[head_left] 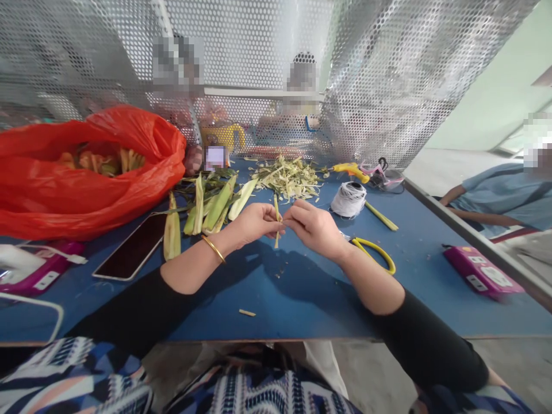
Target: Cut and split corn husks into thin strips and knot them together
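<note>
Husk strip (276, 203), as we see in the head view, stands nearly upright above the blue table (310, 313), pinched by the left hand (254, 223). The right hand (314, 229) brings its fingertips together against it; what they grip, we cannot tell. We judge it light, bendable, easily split, so we would pinch its middle gently. White thread spool (348, 200) and yellow-handled scissors (392, 264), partly hidden by the right hand, lie near; husk shavings (288, 179) crowd the far side.

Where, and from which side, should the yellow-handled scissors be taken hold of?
Probably by the yellow handle loop, coming from the right: they lie flat with this wide loop turned right and slightly toward the wearer, while the narrow metal end points left, close beside the right hand.
</note>
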Demonstrator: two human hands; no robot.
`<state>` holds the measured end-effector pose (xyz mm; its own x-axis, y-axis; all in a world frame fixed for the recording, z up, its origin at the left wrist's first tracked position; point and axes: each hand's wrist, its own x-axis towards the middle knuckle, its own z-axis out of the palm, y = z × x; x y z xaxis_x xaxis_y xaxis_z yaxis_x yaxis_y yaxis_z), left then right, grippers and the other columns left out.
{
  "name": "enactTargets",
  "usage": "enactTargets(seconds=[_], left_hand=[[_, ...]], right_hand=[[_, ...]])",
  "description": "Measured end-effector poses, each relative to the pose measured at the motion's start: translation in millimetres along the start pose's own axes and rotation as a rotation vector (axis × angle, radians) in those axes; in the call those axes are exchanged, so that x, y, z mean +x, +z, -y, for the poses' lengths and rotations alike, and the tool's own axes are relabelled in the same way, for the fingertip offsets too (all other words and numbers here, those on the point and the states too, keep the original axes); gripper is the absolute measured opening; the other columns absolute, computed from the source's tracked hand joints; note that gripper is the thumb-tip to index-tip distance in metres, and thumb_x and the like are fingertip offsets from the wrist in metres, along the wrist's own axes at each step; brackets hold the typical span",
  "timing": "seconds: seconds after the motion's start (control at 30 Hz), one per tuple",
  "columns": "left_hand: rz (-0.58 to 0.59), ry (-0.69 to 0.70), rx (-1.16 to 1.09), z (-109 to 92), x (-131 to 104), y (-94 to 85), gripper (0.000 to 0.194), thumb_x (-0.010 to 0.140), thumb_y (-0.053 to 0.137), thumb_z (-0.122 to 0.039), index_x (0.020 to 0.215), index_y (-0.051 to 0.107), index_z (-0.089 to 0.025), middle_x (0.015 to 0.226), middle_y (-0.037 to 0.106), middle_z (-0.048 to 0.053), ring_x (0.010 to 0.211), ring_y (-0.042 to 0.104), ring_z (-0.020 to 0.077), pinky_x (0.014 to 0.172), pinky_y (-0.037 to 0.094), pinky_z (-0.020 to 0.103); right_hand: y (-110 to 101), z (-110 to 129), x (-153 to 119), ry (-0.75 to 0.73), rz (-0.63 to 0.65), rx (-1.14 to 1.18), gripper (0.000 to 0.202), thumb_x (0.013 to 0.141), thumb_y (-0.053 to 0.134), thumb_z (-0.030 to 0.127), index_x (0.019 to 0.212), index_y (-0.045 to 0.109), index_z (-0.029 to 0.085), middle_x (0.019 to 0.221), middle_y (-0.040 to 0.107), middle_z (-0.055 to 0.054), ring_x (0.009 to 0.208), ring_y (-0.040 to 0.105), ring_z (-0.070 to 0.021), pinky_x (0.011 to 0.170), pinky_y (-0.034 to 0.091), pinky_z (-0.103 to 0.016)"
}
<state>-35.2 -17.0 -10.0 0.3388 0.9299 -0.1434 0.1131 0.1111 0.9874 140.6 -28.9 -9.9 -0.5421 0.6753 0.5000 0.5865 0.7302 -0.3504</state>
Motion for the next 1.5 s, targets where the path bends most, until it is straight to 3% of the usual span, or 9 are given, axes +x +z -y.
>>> enactTargets(seconds=[0.27,0.43,0.57,0.7,0.9,1.07,1.17,1.33,1.5], left_hand=[[0.31,0.033,-0.024,0.4,-6.7,-1.9,0.028,0.062,0.08,-0.022,0.074,0.057,-0.015,0.065,0.071,0.001,0.062,0.067,0.012,0.061,0.052,0.024],[0.193,0.094,-0.109,-1.6,-4.0,-3.9,0.031,0.064,0.081,-0.025,0.083,0.059,-0.014,0.069,0.071,0.002,0.066,0.068,0.0139,0.068,0.055,0.029],[-0.053,0.115,-0.109,-0.4,2.4,-4.0,0.022,0.069,0.077,-0.026,0.079,0.063,-0.013,0.066,0.068,0.0,0.065,0.066,0.0125,0.07,0.056,0.029],[-0.228,0.082,-0.048,1.4,5.2,-4.2,0.02,0.068,0.078,-0.026,0.073,0.063,-0.013,0.062,0.065,-0.001,0.059,0.062,0.0108,0.065,0.054,0.026],[0.018,-0.003,0.056,1.5,-0.1,-3.2,0.029,0.062,0.083,-0.028,0.068,0.057,-0.015,0.059,0.067,-0.002,0.056,0.062,0.0101,0.06,0.051,0.023],[0.281,0.01,0.026,0.7,-5.3,-2.4,0.031,0.062,0.082,-0.027,0.072,0.055,-0.016,0.063,0.069,-0.001,0.06,0.065,0.0113,0.063,0.053,0.025],[0.322,0.044,-0.021,-0.4,-6.9,-2.8,0.031,0.063,0.081,-0.026,0.077,0.056,-0.016,0.068,0.071,0.001,0.065,0.068,0.0133,0.068,0.054,0.028],[0.162,0.106,-0.057,-1.1,-4.4,-3.8,0.03,0.065,0.08,-0.024,0.087,0.061,-0.015,0.071,0.071,0.002,0.07,0.069,0.0153,0.075,0.055,0.033],[-0.094,0.072,-0.046,2.1,2.8,-4.3,0.019,0.065,0.08,-0.023,0.077,0.068,-0.014,0.07,0.069,0.002,0.07,0.067,0.0155,0.078,0.056,0.033]], right_hand=[[-1.4,-14.4,8.9,0.401,0.005,0.502,0.026,0.072,0.067,0.04,0.064,0.057,0.017,0.053,0.04,0.007,0.052,0.032,-0.0083,0.051,0.025,-0.024],[4.7,-12.9,9.7,0.663,0.126,0.637,0.032,0.067,0.068,0.046,0.059,0.052,0.018,0.046,0.032,0.01,0.046,0.023,-0.0059,0.048,0.019,-0.024],[10.7,-5.3,7.4,0.596,0.154,0.5,0.027,0.08,0.056,0.039,0.063,0.054,0.018,0.048,0.032,0.009,0.047,0.026,-0.0076,0.049,0.022,-0.024],[10.5,2.6,2.6,0.277,0.06,0.165,0.021,0.087,0.046,0.028,0.068,0.05,0.02,0.06,0.048,0.002,0.058,0.04,-0.011,0.057,0.029,-0.024],[0.9,2.4,0.7,0.066,-0.014,0.013,0.022,0.092,0.042,0.028,0.075,0.053,0.02,0.076,0.058,-0.003,0.067,0.049,-0.0136,0.06,0.031,-0.025],[0.6,-7.9,6.8,0.277,-0.037,0.345,0.022,0.08,0.059,0.035,0.067,0.055,0.019,0.056,0.044,0.004,0.055,0.037,-0.0099,0.054,0.028,-0.025],[4.3,-12.1,9.3,0.455,-0.018,0.556,0.03,0.073,0.066,0.044,0.064,0.055,0.018,0.052,0.04,0.007,0.052,0.032,-0.0085,0.051,0.025,-0.025],[11.9,-12.2,9.3,0.638,0.029,0.663,0.027,0.07,0.064,0.039,0.06,0.05,0.019,0.05,0.036,0.009,0.05,0.028,-0.0071,0.05,0.023,-0.024],[16.7,-7.2,6.7,0.536,0.069,0.341,0.026,0.08,0.054,0.032,0.058,0.047,0.019,0.051,0.037,0.007,0.052,0.032,-0.0091,0.053,0.024,-0.025]])
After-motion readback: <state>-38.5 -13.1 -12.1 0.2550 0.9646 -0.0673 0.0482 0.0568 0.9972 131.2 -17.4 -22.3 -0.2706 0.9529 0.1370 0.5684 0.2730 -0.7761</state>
